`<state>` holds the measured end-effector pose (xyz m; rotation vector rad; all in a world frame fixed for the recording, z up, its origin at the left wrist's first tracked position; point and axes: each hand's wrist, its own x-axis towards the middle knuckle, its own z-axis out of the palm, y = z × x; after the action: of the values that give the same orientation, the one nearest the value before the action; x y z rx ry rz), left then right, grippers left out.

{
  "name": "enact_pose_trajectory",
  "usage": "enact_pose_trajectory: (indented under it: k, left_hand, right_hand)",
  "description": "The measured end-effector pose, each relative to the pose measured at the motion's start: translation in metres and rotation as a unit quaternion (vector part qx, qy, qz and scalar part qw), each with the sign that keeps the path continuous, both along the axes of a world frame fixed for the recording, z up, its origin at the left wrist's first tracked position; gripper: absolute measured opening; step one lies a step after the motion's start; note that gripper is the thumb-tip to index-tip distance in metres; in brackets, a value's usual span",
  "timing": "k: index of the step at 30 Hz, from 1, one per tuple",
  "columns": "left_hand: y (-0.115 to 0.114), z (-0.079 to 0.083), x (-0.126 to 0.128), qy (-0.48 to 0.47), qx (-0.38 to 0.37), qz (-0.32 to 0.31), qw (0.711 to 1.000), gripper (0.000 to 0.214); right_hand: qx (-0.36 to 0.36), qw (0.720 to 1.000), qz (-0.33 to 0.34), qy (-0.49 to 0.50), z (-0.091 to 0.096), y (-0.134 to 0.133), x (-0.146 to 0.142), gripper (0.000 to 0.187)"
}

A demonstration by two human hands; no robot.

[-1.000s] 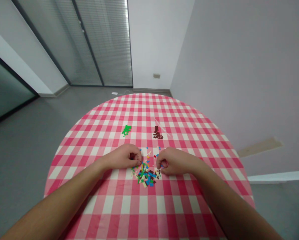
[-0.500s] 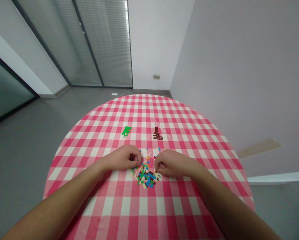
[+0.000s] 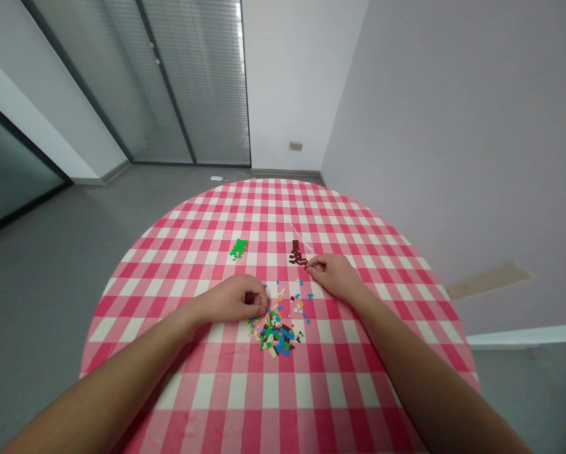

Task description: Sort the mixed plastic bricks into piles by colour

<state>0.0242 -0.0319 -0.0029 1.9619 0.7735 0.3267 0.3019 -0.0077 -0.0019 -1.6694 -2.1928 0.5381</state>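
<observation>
A heap of small mixed-colour bricks [image 3: 278, 331] lies on the round table's red-and-white checked cloth [image 3: 273, 208]. My left hand [image 3: 233, 299] rests at the heap's left edge, its fingers curled in a pinch over tiny pieces that I cannot make out. My right hand [image 3: 333, 274] is stretched farther out, with its fingertips pinched right beside the small pile of dark brown bricks [image 3: 297, 253]. A pile of green bricks [image 3: 238, 248] sits apart at the left of the brown one.
The table's edge curves round at both sides and the far end. Grey floor [image 3: 51, 265] lies to the left, a plain wall [image 3: 453, 126] stands close on the right, and glass partitions with blinds [image 3: 183, 82] are at the back.
My right hand has left the right edge of the mixed heap and moved away from me to the brown pile. My left hand has stayed in place.
</observation>
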Motion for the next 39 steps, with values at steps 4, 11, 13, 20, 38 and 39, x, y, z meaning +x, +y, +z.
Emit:
enact_pose_trajectory:
  k: [4, 11, 13, 20, 38, 39]
  left_hand:
    - [0.0002, -0.001, -0.0002, -0.005, -0.003, 0.0, 1.0, 0.007]
    - [0.0002, -0.0008, 0.0002, 0.002, 0.007, -0.004, 1.0, 0.008]
    - [0.0, 0.0, 0.0002, 0.0, 0.006, -0.002, 1.0, 0.009]
    - [-0.0009, 0.0028, 0.0013, -0.002, -0.004, 0.003, 1.0, 0.007]
    - [-0.0005, 0.0009, 0.001, -0.007, 0.003, -0.002, 1.0, 0.006]
    - [-0.0002, 0.0004, 0.0009, -0.008, 0.005, -0.005, 1.0, 0.006]
  right_hand:
    - [0.015, 1.0, 0.012, -0.015, -0.0023, 0.0, 0.0, 0.026]
    - [0.008, 1.0, 0.009, -0.006, -0.0031, -0.0029, 0.0012, 0.022]
    - [-0.004, 1.0, 0.019, -0.009, -0.0032, -0.0034, 0.0007, 0.022]
    - [0.0, 0.999, 0.038, -0.023, -0.0051, -0.0023, 0.0006, 0.025]
    - [0.002, 0.998, 0.057, -0.022, -0.0055, -0.0017, 0.0013, 0.026]
    - [0.004, 0.998, 0.058, -0.024, -0.0056, -0.0013, 0.0013, 0.026]
